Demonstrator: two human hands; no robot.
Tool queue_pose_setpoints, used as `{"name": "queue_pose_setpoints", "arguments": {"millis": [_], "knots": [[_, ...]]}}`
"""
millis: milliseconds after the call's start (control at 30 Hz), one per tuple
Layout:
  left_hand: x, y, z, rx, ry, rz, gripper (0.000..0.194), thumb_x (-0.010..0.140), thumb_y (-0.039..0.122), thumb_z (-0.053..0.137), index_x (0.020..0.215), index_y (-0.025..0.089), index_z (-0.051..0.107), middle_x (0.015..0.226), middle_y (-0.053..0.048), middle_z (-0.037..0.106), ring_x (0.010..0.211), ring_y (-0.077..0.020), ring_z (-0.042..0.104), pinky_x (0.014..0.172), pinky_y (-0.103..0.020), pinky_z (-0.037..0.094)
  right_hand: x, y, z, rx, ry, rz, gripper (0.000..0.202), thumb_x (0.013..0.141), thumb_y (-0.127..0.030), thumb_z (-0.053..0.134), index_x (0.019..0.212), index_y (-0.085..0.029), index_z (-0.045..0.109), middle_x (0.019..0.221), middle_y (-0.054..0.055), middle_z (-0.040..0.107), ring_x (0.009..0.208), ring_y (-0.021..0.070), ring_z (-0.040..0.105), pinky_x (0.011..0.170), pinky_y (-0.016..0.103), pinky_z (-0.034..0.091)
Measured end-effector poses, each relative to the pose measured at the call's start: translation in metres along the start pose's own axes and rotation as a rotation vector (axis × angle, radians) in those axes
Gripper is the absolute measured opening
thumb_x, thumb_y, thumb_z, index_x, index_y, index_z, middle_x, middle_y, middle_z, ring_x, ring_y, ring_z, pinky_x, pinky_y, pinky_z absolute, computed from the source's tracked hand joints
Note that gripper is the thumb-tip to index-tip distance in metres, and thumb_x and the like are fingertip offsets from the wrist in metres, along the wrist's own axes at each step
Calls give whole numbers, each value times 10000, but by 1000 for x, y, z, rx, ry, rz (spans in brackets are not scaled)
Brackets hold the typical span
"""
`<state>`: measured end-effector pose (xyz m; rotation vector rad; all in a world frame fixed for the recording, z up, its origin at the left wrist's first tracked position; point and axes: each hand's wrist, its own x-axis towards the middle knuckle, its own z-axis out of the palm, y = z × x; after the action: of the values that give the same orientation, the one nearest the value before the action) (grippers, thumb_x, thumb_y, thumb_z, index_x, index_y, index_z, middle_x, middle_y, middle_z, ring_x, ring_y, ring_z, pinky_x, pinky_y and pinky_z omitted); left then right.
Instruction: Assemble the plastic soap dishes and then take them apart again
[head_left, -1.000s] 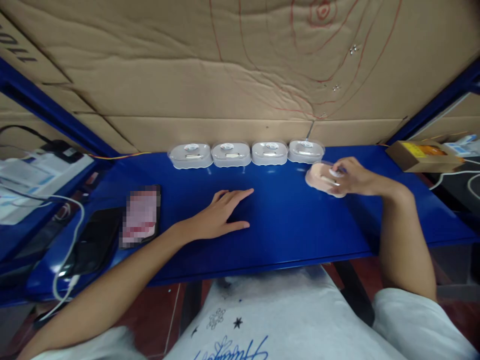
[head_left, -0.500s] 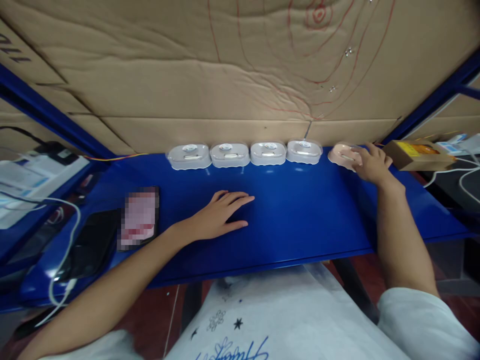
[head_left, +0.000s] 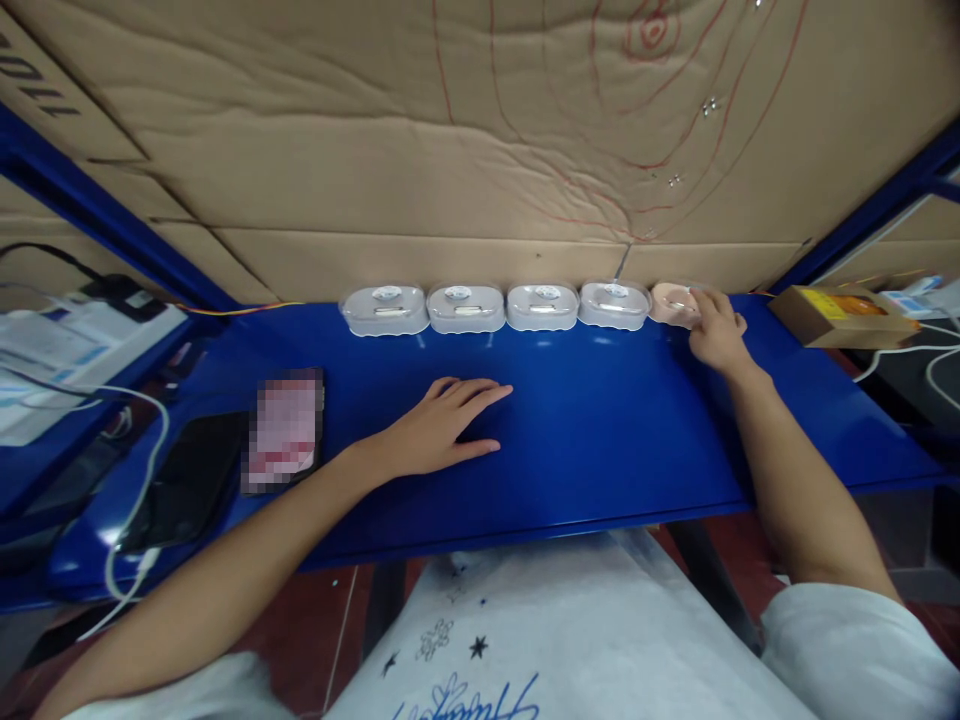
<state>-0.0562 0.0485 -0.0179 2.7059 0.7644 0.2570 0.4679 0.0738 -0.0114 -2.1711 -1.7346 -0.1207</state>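
Note:
My right hand [head_left: 716,328] is closed round the right end of a beige oval box with a clear lid [head_left: 673,302], at the back of the blue table [head_left: 585,440]. Its fingers hide that end. On the left, the beige box meets a row of several grey oval boxes with clear lids, each with a round sticker and a pale bar on top; the nearest grey box [head_left: 615,312] stands right beside it. My left hand [head_left: 435,425] lies open on the tabletop, fingers spread and holding nothing, in front of the row.
A phone with a blurred-out screen [head_left: 285,425] and a black device [head_left: 199,480] with a white cable lie at the left. A cardboard wall [head_left: 360,180] stands behind the boxes. An open brown carton [head_left: 844,325] sits at the right edge, near more white cables.
My right hand has slid the beige box leftward, closing the gap to the last grey box. My left hand has stayed in place on the table. The view has shifted slightly.

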Motion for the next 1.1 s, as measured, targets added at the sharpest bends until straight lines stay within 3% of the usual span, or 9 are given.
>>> {"name": "queue_pose_setpoints", "arguments": {"millis": [167,267,433,567,700,800,900,1000,1100], "knots": [[1,-12,-13,164,173,-248,678,1110,534,544,1715,260,407,1730,-179,469,1583,-406,463,1277,-610,356,-8,-19,2,38,59,-72,786,910,-264,455,1690,-195,396,1762,191,387,1650,377,323,1274,691,290],[1,-24,-25,233,290,-452,694,1093,531,544,1707,237,409,1786,-204,376,1615,-446,411,1261,-647,365,-14,-39,6,133,88,-222,694,949,-303,483,1639,-233,477,1716,181,454,1617,406,385,1267,731,313],[4,-47,-55,263,448,-665,722,1085,505,576,1693,162,393,1837,-247,235,1657,-463,333,1266,-679,350,-33,-84,18,309,101,-526,477,1034,-301,480,1482,-281,643,1562,148,610,1491,378,548,1252,664,408],[9,-67,-89,299,373,-688,698,1090,446,620,1661,123,382,1852,-253,167,1681,-467,256,1295,-726,262,-49,-111,30,371,44,-713,415,1068,-266,471,1414,-314,695,1485,125,676,1385,382,628,1156,703,469],[6,-87,-112,307,262,-642,653,1146,534,504,1629,111,380,1728,-203,445,1595,-411,413,1282,-686,311,-55,-116,34,379,7,-770,371,1082,-265,482,1365,-311,717,1487,120,681,1368,373,646,1127,684,498],[-7,-95,-106,317,188,-655,627,1110,555,550,1576,145,461,1591,-136,596,1499,-393,518,1259,-651,351,-55,-116,35,412,20,-761,350,1099,-272,469,1337,-292,725,1481,128,680,1369,365,653,1130,669,511],[-30,-83,-83,370,199,-667,621,1018,500,665,1532,180,526,1557,-194,598,1511,-460,486,1254,-694,311,-61,-123,35,446,-4,-775,333,1113,-298,476,1330,-284,728,1469,132,685,1369,361,656,1139,665,524],[-51,-46,-50,402,276,-565,606,1020,490,639,1555,221,544,1530,-220,582,1465,-468,516,1188,-642,411,-76,-140,33,463,-93,-839,333,1126,-362,516,1394,-293,701,1494,137,673,1413,355,636,1158,650,532],[-56,4,-20,341,302,-373,567,1039,482,658,1555,266,565,1460,-192,613,1384,-441,573,1151,-621,449,-97,-159,26,461,-178,-917,487,1118,-466,579,1568,-280,571,1644,181,554,1525,375,551,1190,656,516]]}}
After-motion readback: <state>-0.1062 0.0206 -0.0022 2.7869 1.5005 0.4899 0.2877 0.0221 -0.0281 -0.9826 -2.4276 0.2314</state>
